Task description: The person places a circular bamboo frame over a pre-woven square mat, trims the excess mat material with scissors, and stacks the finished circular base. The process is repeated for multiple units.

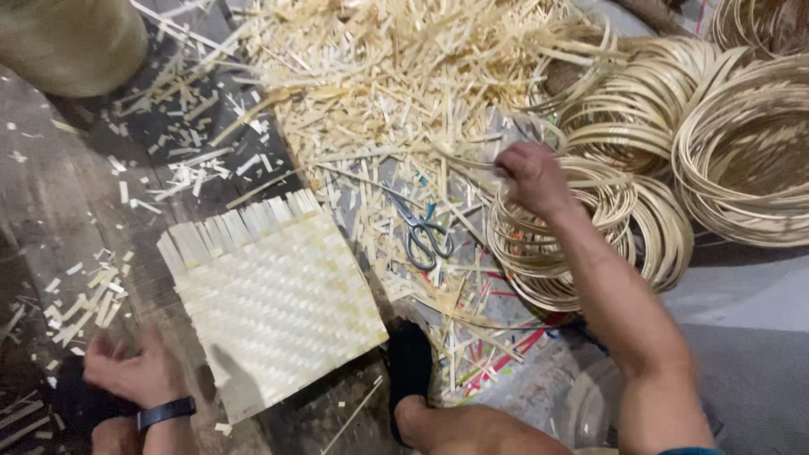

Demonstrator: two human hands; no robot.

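A square mat woven of pale bamboo strips (274, 295) lies on the floor in front of me. My left hand (131, 366), with a dark wristband, rests flat on the floor just left of the mat, fingers spread and holding nothing. My right hand (531, 177) reaches forward over a stack of coiled bamboo hoops (590, 236) and pinches a thin bamboo strip (459, 160) that runs left from the fingers. Scissors (421, 232) with dark handles lie on the offcuts between the mat and the hoops.
A big heap of bamboo offcuts (396, 76) covers the floor ahead. More hoop coils (742, 152) are piled at the right. My foot in a dark sandal (410, 366) sits beside the mat's near corner. Someone's trouser leg (72, 42) shows at top left.
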